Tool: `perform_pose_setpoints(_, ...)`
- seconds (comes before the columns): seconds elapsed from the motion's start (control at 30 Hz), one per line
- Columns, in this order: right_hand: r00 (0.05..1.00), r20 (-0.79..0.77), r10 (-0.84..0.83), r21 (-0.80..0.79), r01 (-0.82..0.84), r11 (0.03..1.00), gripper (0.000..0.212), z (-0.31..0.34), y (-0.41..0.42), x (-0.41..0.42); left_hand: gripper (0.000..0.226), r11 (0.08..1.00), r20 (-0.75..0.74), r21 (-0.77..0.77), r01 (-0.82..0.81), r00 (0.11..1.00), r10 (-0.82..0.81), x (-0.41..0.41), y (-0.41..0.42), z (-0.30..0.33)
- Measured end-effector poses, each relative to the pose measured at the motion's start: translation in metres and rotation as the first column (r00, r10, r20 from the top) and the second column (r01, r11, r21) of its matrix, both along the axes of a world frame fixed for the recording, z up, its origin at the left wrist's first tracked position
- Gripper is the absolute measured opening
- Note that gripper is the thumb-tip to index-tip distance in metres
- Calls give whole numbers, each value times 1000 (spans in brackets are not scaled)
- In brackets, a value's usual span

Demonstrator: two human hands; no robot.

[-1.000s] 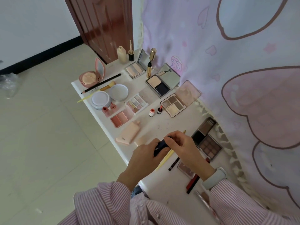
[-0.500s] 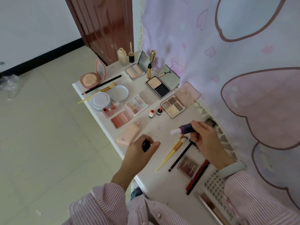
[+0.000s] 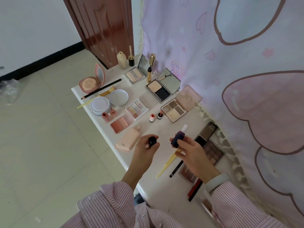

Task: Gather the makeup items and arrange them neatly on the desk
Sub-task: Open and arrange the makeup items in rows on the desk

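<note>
Soft, even daylight fills the scene, bright without harsh glare. Shadows on the white worktop (image 3: 166, 191) are faint and diffuse. A pale sheen streaks the brown door (image 3: 105, 28). Wide-angle distortion bends the edges, and fine detail looks slightly soft throughout.

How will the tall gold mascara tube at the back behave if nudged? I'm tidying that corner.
The gold mascara tube stands upright on a narrow base, so it probably tips easily. Being round, it would likely roll once down, perhaps against the open compact beside it.
</note>
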State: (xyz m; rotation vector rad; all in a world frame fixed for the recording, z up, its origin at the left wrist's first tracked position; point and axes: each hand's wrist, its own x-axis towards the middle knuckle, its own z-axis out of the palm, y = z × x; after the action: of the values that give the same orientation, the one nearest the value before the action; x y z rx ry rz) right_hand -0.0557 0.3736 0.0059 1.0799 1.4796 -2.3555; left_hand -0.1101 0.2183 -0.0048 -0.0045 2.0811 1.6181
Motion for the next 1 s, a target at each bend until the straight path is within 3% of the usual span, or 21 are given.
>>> perform_pose_setpoints(0.1, 996, 47, 73, 364, -85, 927, 18, -4, 0, -11, 29, 989, -129, -147, 7, 991, -26, -9, 8, -4)
perform_pose_setpoints(0.17, 991, 57, 124, 520, -136, 844, 16, -6, 0, -22, 35, 972, -239, -237, -11, 970, -47, -15, 15, -6)
perform_pose_setpoints(0.37, 966, 95, 241, 763, -226, 605, 18, -28, 1, -51, 31, 925, -296, -364, -108, 955, -5, -29, 29, -15)
perform_pose_setpoints(0.5, 947, 138, 290, 847, -265, 461, 13, -37, 4, -65, 27, 932, -327, -345, -113, 945, -6, -38, 35, -18)
perform_pose_setpoints(0.83, 942, 182, 282, 817, -304, 490, 19, -40, 2, -81, 41, 874, -346, -484, -47, 928, -141, -42, 46, -32)
perform_pose_setpoints(1.0, 943, 173, 285, 753, -313, 579, 45, -32, 4, -74, 50, 851, -360, -523, -54, 918, -163, -39, 42, -23)
